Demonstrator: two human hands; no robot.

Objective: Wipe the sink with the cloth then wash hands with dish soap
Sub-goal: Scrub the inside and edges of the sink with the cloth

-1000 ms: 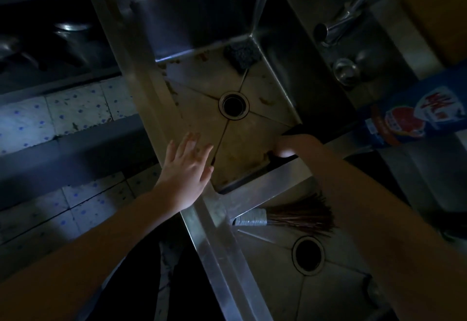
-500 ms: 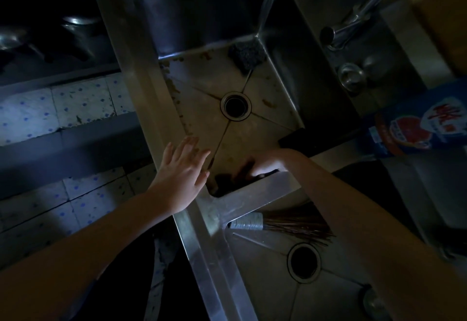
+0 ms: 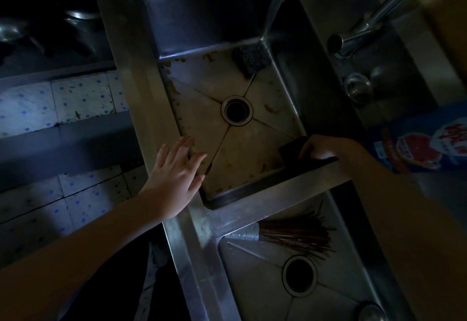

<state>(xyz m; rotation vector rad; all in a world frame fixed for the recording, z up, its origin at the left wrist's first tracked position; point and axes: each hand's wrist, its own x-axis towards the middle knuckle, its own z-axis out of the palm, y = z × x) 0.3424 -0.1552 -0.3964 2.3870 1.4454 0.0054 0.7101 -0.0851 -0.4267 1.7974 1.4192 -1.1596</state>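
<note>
We've got the cloth [image 3: 290,152], a dark square, down in the lower right corner of the upper basin, right where the basin floor meets the near wall and the right-hand wall. The right hand [image 3: 326,149] has its fingers curled over the cloth's right side and grips it, with the wrist crossing the divider rim below it.

Out from the cloth to the left, the floor of the sink [image 3: 141,93] spreads wide, flecked with brown stains, most thickly along the left wall and the far edge. The drain [image 3: 236,110] sits in the middle, well apart from the cloth. In the far right corner a dark scrubber [image 3: 251,58] is tucked against both walls.

At the lower left of the basin we see the left hand [image 3: 177,174], fingers spread and straight, palm over the rim and fingertips reaching past the edge above the basin floor. It holds nothing.

At the right edge of the frame stands the dish soap bottle [image 3: 424,141], blue with a red label, just beside the right forearm. The tap [image 3: 374,25] angles in from the upper right, its spout over the tabletop behind the basin.

Below the divider, a brush [image 3: 290,235] lies in the second basin above the second drain [image 3: 299,276]. Tiled floor [image 3: 75,98] shows at the left.
</note>
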